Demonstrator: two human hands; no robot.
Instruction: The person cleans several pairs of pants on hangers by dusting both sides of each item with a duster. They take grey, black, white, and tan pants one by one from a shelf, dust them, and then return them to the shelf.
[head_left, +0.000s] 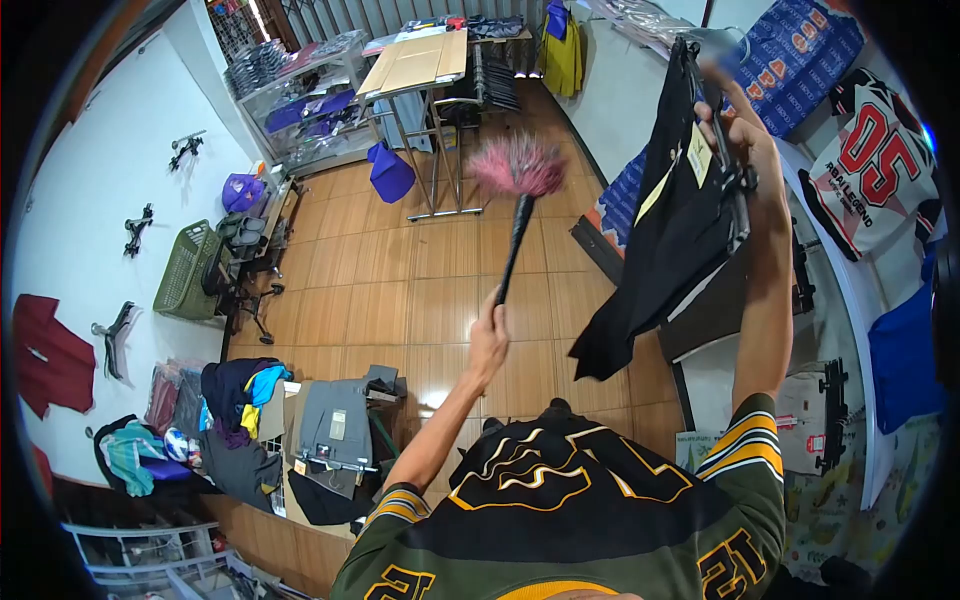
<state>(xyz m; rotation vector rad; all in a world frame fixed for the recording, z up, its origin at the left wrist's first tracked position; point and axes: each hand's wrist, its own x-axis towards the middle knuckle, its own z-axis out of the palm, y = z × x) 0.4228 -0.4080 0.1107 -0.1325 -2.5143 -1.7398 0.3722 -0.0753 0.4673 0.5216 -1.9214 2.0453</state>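
Note:
My left hand [489, 337] grips the black handle of a feather duster [519, 170] whose pink head points up and away from me. My right hand [733, 135] is raised high and holds a hanger with a black garment [665, 230] that hangs down from it; a yellow tag shows on the cloth. The duster's pink head is to the left of the garment, a short gap apart from it.
A metal table [420, 65] with cardboard on top stands at the back. Jerseys [880, 170] hang on the right wall. Folded clothes [335, 425] and a pile lie on the wooden floor at the left, next to a green basket [185, 270].

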